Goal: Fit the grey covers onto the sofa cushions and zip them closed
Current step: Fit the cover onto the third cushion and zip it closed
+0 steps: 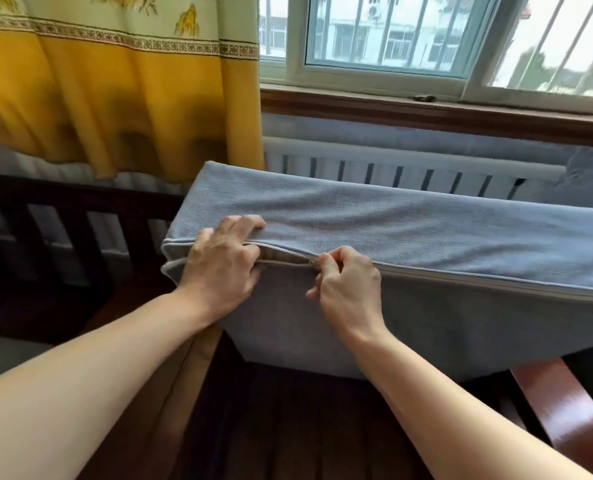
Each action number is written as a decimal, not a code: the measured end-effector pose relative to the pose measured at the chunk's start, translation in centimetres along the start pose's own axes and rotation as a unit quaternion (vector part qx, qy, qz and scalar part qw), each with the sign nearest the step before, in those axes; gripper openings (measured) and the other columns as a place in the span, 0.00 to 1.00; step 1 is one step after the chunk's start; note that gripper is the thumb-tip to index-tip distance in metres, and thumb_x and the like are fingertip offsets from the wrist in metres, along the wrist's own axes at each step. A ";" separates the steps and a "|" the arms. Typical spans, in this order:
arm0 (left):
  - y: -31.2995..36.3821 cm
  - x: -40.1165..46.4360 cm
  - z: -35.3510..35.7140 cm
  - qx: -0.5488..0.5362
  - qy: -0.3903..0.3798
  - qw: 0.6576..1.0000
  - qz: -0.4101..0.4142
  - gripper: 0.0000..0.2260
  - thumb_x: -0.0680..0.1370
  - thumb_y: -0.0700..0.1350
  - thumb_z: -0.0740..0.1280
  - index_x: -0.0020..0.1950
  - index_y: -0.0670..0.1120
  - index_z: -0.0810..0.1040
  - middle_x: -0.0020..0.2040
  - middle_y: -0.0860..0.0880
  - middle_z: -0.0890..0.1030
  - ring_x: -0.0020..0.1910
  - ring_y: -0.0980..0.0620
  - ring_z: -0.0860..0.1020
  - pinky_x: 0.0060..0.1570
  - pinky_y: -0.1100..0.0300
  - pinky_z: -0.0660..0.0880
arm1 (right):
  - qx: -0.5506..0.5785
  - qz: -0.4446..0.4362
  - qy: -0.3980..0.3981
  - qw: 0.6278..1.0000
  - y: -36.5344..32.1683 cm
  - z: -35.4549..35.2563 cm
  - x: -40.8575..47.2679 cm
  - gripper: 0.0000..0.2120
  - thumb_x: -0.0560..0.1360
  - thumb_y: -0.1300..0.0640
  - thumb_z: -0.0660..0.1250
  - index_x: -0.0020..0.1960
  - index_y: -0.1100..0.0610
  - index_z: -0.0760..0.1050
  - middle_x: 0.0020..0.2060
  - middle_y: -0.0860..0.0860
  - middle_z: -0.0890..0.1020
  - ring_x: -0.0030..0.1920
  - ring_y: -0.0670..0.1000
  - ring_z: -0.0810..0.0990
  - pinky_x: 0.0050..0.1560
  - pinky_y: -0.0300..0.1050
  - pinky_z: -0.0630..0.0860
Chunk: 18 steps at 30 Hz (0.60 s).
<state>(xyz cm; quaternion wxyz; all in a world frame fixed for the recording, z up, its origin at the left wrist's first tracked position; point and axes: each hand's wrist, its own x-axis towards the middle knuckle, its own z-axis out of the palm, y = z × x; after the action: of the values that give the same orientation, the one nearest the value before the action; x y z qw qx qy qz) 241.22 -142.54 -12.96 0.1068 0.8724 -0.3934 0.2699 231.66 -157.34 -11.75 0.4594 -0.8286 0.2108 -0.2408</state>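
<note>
At the upper left of the frame we see a yellow curtain [115, 91] with a patterned band near its top, hanging down to a dark slatted wooden sofa frame [46, 216] that fills the left edge. Moving toward the centre, we find our left hand [224, 263] lying flat with the fingers bent over the near left corner of the grey cover [392, 216], pressing the fabric together where the seam is still apart and a strip of tan cushion [281, 257] shows through the gap. Just to the right of it, our right hand [348, 282] is closed in a pinch, thumb and forefinger nipped on the small zipper pull [313, 261], which sits on the near edge of the cover a little left of the frame's middle. From that pull the closed zipper line [496, 277] runs away toward the right edge of the frame, so the unzipped stretch lies only between our two hands. The covered cushion itself stands tilted on its long side across the centre and right of the frame, its lower edge resting on the dark sofa seat [288, 410]. Behind it, in the upper right, we see a white radiator [409, 168] below a wooden sill and a barred window [426, 36], and at the lower right a reddish wooden armrest [565, 403].
</note>
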 end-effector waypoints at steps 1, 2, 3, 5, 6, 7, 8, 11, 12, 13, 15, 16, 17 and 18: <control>-1.0 -0.4 -0.1 -0.002 -0.001 1.000 -0.005 0.04 0.65 0.42 0.69 0.33 0.41 0.79 0.59 0.44 0.77 0.56 0.40 0.75 0.48 0.42 0.72 | 0.009 0.003 -0.001 1.000 -0.4 0.9 0.0 0.11 0.79 0.56 0.60 0.40 0.58 0.74 0.29 0.51 0.81 0.32 0.47 0.82 0.41 0.42 0.75; -2.1 -0.8 -0.2 0.000 -0.002 1.000 -0.016 0.02 0.65 0.39 0.71 0.33 0.41 0.79 0.60 0.44 0.76 0.57 0.40 0.74 0.50 0.40 0.71 | 0.023 0.009 0.001 1.000 -0.5 1.5 0.0 0.11 0.79 0.57 0.60 0.39 0.58 0.74 0.29 0.52 0.81 0.32 0.48 0.83 0.40 0.42 0.76; -3.2 -1.2 -0.4 0.006 -0.004 0.999 -0.031 0.03 0.64 0.37 0.73 0.33 0.42 0.80 0.61 0.45 0.76 0.57 0.40 0.73 0.52 0.37 0.69 | 0.033 0.015 0.008 0.999 -0.6 1.8 0.1 0.12 0.79 0.57 0.60 0.39 0.59 0.74 0.30 0.52 0.80 0.32 0.48 0.83 0.39 0.42 0.76; -5.4 -2.2 -0.6 0.022 -0.006 0.997 -0.069 0.05 0.63 0.35 0.74 0.33 0.42 0.80 0.61 0.44 0.75 0.58 0.40 0.72 0.54 0.33 0.66 | 0.021 0.009 0.025 0.999 -0.3 2.0 0.3 0.12 0.79 0.57 0.61 0.38 0.59 0.75 0.32 0.52 0.81 0.35 0.51 0.82 0.41 0.46 0.76; -6.3 -2.6 -0.7 0.026 -0.001 0.995 -0.092 0.05 0.63 0.34 0.74 0.33 0.42 0.81 0.61 0.44 0.75 0.58 0.40 0.71 0.53 0.33 0.65 | 0.009 0.005 0.031 0.999 -0.2 2.0 0.4 0.12 0.78 0.57 0.62 0.38 0.59 0.75 0.32 0.52 0.81 0.37 0.53 0.81 0.44 0.49 0.76; -7.1 -3.1 -0.7 0.025 0.007 0.993 -0.114 0.04 0.63 0.35 0.74 0.34 0.42 0.82 0.61 0.44 0.76 0.57 0.40 0.71 0.53 0.34 0.65 | 0.003 0.005 0.032 0.999 -0.1 2.1 0.5 0.12 0.78 0.56 0.62 0.38 0.59 0.76 0.32 0.52 0.82 0.38 0.54 0.81 0.45 0.51 0.76; -7.5 -3.4 -0.7 0.021 0.016 0.991 -0.127 0.04 0.64 0.36 0.75 0.35 0.42 0.82 0.60 0.44 0.76 0.57 0.40 0.71 0.52 0.35 0.65 | 0.002 0.005 0.032 0.999 -0.1 2.1 0.5 0.12 0.78 0.56 0.61 0.38 0.59 0.76 0.32 0.52 0.82 0.39 0.54 0.80 0.45 0.51 0.75; -7.8 -3.8 -0.7 0.008 0.051 0.987 -0.152 0.01 0.67 0.41 0.74 0.38 0.44 0.84 0.56 0.44 0.75 0.53 0.40 0.69 0.46 0.42 0.68 | -0.009 -0.001 0.033 0.999 -0.2 2.2 0.5 0.13 0.79 0.56 0.60 0.38 0.60 0.75 0.33 0.53 0.82 0.39 0.53 0.79 0.44 0.48 0.73; -7.7 -3.8 -0.6 0.008 0.056 0.985 -0.160 0.01 0.68 0.41 0.74 0.38 0.45 0.84 0.53 0.44 0.75 0.51 0.40 0.70 0.43 0.45 0.68 | -0.009 -0.001 0.035 0.999 -0.1 2.2 0.5 0.14 0.79 0.56 0.60 0.38 0.60 0.74 0.33 0.53 0.82 0.39 0.53 0.79 0.43 0.47 0.72; -7.7 -3.8 -0.6 0.006 0.057 0.984 -0.170 0.02 0.68 0.40 0.75 0.38 0.45 0.84 0.49 0.44 0.74 0.49 0.40 0.70 0.41 0.48 0.68 | -0.006 0.001 0.037 0.999 -0.1 2.1 0.5 0.14 0.79 0.56 0.60 0.37 0.60 0.74 0.32 0.53 0.81 0.38 0.53 0.79 0.43 0.46 0.71; -7.7 -4.0 -0.9 -0.019 0.045 0.979 -0.197 0.01 0.69 0.40 0.73 0.39 0.44 0.83 0.45 0.45 0.71 0.46 0.40 0.72 0.39 0.50 0.70 | 0.002 0.007 0.039 0.999 -0.2 2.3 0.3 0.14 0.79 0.56 0.60 0.37 0.59 0.74 0.31 0.52 0.81 0.38 0.53 0.79 0.44 0.47 0.73; -7.7 -4.0 -0.9 -0.048 0.031 0.975 -0.213 0.01 0.71 0.40 0.72 0.42 0.44 0.83 0.44 0.46 0.71 0.46 0.40 0.74 0.40 0.48 0.73 | 0.005 0.008 0.041 0.999 -0.3 2.2 0.2 0.13 0.79 0.56 0.60 0.37 0.59 0.74 0.30 0.52 0.81 0.37 0.53 0.80 0.45 0.49 0.74; -7.8 -4.1 -1.0 -0.078 0.017 0.970 -0.230 0.03 0.72 0.41 0.71 0.44 0.46 0.83 0.44 0.46 0.73 0.46 0.40 0.75 0.42 0.47 0.75 | 0.008 0.004 0.037 0.999 -0.6 2.4 0.1 0.13 0.79 0.56 0.60 0.37 0.58 0.74 0.29 0.51 0.80 0.36 0.53 0.81 0.46 0.50 0.75; -7.9 -4.3 -1.0 -0.106 0.011 0.965 -0.241 0.05 0.73 0.41 0.70 0.47 0.47 0.83 0.44 0.46 0.76 0.47 0.41 0.77 0.45 0.47 0.76 | 0.009 -0.004 0.026 1.000 -1.0 2.7 -0.2 0.13 0.79 0.56 0.61 0.37 0.58 0.74 0.28 0.50 0.80 0.34 0.51 0.82 0.46 0.51 0.76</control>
<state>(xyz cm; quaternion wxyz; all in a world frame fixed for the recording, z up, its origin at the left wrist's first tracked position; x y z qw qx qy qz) 244.38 -134.13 -14.28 0.2646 0.9222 -0.1966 0.2022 233.24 -154.91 -12.21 0.4599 -0.8187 0.2175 -0.2661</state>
